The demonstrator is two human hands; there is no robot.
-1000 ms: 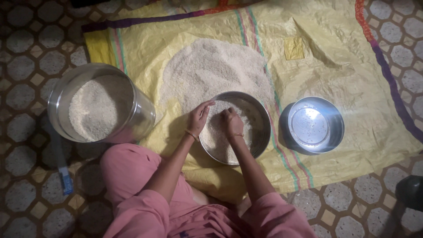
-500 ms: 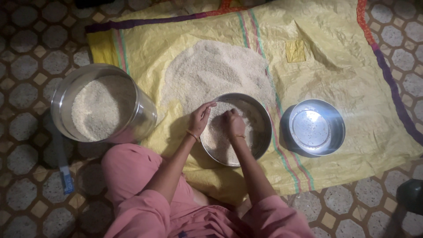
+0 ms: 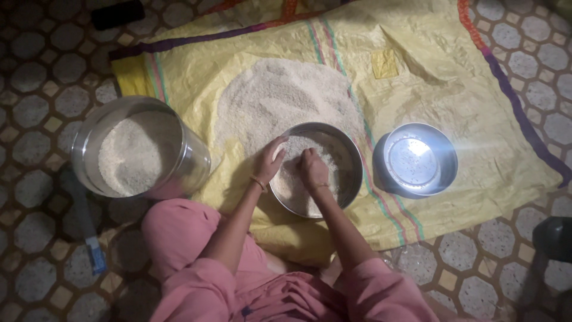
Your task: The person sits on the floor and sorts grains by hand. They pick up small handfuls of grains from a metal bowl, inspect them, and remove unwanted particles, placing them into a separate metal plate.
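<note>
A yellow mat (image 3: 417,89) with striped borders was spread over a tiled floor (image 3: 36,71). A heap of rice (image 3: 280,98) was piled on the mat, just behind a steel pan (image 3: 348,158) that was itself partly filled with grain. To the right of the pan, apart from it, a smaller steel bowl (image 3: 444,173) was set on the mat, brightly lit inside and nearly bare. To the left, at the mat's edge, a large steel pot (image 3: 196,161) was tipped on its side, with rice seen within it. A dark object (image 3: 119,13) was left on the floor at the top, and a blue-ended tool (image 3: 95,256) lay on the floor beside a knee clad in pink.

Both arms were reached forward from pink sleeves. The left hand (image 3: 271,161) was laid at the pan's left rim, fingers loosely spread and clamped on nothing. The right hand (image 3: 313,170) was pressed into the pan's rice with fingers curled together; whether grain was gripped could not be told.
</note>
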